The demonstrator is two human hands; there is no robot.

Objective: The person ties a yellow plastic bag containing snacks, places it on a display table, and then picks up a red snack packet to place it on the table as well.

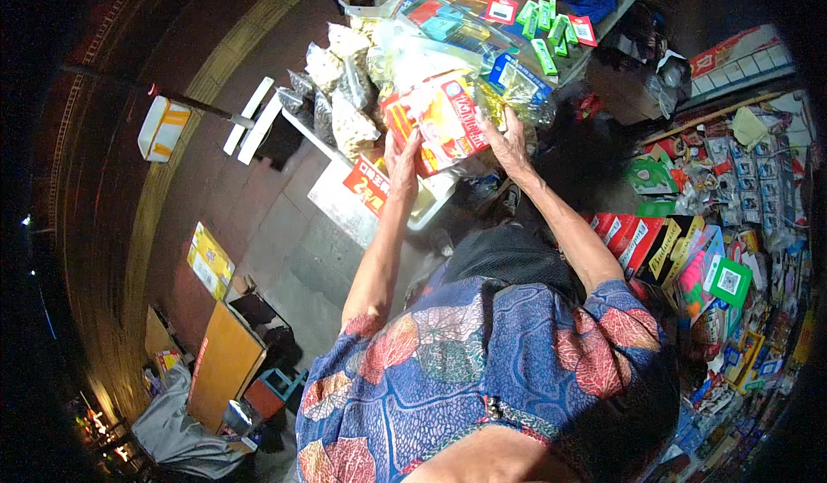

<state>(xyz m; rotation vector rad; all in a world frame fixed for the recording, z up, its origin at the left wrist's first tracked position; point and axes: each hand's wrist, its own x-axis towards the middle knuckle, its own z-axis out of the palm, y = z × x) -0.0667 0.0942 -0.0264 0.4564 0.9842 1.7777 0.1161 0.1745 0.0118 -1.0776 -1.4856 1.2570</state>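
Note:
A red and yellow printed box [452, 124] is held up between my two hands, tilted, its printed side facing me. My left hand [402, 163] grips its lower left edge. My right hand [507, 144] has the right edge, thumb on the printed side. Behind the box lie clear plastic bags [420, 57] and bags of pale snack food [352, 124], next to bags of dark seeds or similar [323, 118]. Below my left hand, a red sign with writing [367, 184] lies at the edge of a white tray [423, 215]. A blue printed packet [517, 76] rests beyond my right hand.
A glass display case [452, 8] carries several green packs [544, 57]. To the right are Budweiser cartons [665, 247], a green printed-code card [730, 281] and shelves of small goods [749, 173]. At left stand a brown board [226, 367] and a yellow carton [211, 260].

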